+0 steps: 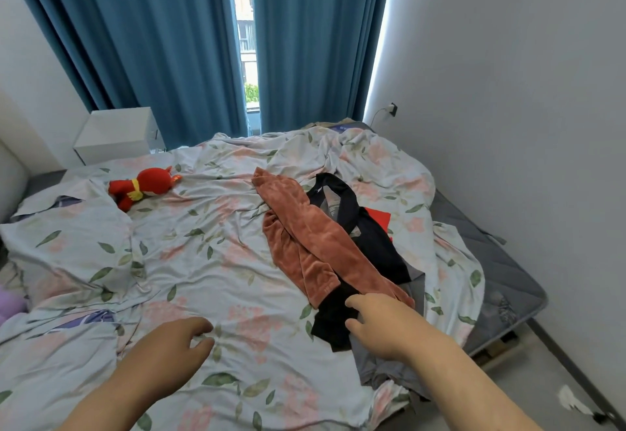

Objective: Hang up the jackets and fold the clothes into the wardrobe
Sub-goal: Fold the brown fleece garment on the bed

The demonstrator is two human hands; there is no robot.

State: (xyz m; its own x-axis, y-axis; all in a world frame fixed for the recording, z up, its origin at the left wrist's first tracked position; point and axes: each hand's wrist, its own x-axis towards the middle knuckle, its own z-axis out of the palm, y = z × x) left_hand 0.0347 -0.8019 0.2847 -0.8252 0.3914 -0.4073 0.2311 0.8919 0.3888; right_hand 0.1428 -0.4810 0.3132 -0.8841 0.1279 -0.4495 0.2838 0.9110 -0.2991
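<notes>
Big blue curtains (152,40) across the far wall, and a rumpled floral duvet (210,261) all over the bed. On its right side a rust velvet jacket (311,237) lies draped across a black garment (372,237). The right hand (376,322) pinches the black garment's near end. The left hand (176,346) is loosely curled over the duvet, holding nothing.

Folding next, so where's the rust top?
In the head view, the rust top lies right of centre on the floral duvet, over the black garment, beyond the right hand.
</notes>
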